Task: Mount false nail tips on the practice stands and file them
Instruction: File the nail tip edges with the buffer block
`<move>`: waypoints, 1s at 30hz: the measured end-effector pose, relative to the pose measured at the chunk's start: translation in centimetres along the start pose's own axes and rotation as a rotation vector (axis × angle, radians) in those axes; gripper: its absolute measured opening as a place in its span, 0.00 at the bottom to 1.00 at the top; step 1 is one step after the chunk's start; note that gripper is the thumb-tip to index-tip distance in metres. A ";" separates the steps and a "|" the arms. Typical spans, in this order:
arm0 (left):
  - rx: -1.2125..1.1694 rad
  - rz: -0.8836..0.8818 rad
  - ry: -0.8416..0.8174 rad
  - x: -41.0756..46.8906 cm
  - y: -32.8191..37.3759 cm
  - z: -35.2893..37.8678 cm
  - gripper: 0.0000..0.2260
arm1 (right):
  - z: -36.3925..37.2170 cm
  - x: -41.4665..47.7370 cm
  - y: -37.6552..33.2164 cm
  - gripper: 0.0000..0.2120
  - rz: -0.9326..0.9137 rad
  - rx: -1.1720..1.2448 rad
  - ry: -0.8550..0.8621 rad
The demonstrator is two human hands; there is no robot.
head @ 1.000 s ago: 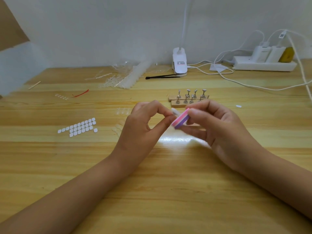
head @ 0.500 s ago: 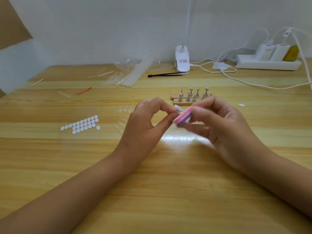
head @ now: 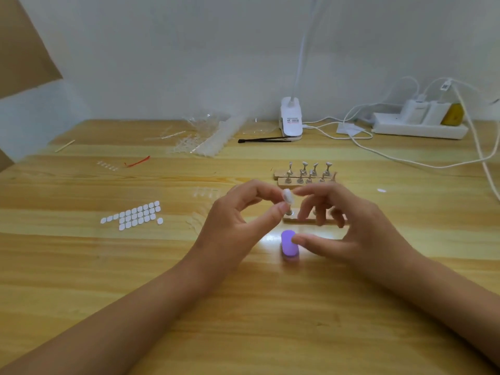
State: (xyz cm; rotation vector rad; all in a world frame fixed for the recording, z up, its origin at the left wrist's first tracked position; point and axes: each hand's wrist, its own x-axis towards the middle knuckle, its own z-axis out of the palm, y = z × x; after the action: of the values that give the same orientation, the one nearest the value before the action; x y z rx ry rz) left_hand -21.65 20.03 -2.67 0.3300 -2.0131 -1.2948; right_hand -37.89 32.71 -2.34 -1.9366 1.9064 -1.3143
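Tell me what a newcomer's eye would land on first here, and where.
The bright purple file block lying on the table at centre, by the right hand's thumb, stands out first. Just above it, the left hand pinches a white nail tip. Left of the hands lies a neat grid of small white pads.

Pale wooden surface [head: 243, 320], smooth and varnished, with one glossy patch of reflected light. Small shiny metal stands [head: 305, 169] on bare wooden strips [head: 281, 180]. Matt purple file block [head: 288, 243]. Smooth white plastic nail tip [head: 287, 196]. Crinkled clear plastic packaging [head: 205, 136].
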 end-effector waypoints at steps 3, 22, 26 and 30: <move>0.028 -0.028 -0.014 -0.1 0.1 0.1 0.05 | -0.2 0.3 -0.4 0.23 -0.072 0.028 0.104; 0.069 -0.091 -0.007 0.1 0.0 0.0 0.17 | -3.8 2.0 -1.9 0.09 0.058 0.117 0.287; 0.064 -0.100 0.052 0.2 -0.5 -0.5 0.16 | -9.2 2.5 -1.2 0.14 0.207 -0.042 0.147; 0.067 -0.108 0.055 0.1 -0.7 -0.5 0.14 | -8.5 0.9 0.2 0.17 0.220 -0.262 0.083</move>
State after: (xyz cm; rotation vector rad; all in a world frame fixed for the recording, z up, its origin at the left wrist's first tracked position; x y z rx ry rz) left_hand -21.51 19.29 -3.04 0.5062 -2.0193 -1.2715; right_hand -43.65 35.87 3.20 -1.7343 2.3580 -1.1493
